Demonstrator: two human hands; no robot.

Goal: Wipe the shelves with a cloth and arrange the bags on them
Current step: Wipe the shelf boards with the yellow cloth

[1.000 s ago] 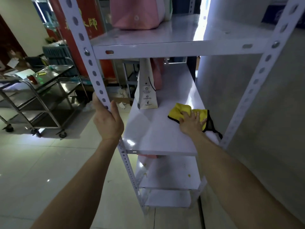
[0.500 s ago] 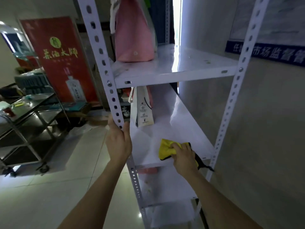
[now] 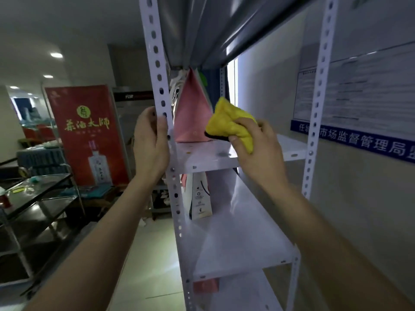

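A white metal shelving unit stands in front of me. My left hand (image 3: 151,144) grips its front left upright post (image 3: 157,70). My right hand (image 3: 258,151) holds a bunched yellow cloth (image 3: 229,125) in the air just above the upper shelf (image 3: 206,158), which has a few specks on it. A pink bag (image 3: 190,113) stands at the back left of that shelf. On the shelf below (image 3: 235,239), a white paper bag (image 3: 199,198) stands upright with a pink one partly hidden behind it.
A grey wall with a blue-edged notice board (image 3: 359,104) is close on the right. A red banner (image 3: 87,135) and a steel trolley (image 3: 38,205) stand to the left on a tiled floor. Another shelf (image 3: 202,30) overhangs above.
My right hand lifted the yellow cloth off the lower shelf and raised it to the upper shelf. My left hand slid higher up the post and my view tilted upward.
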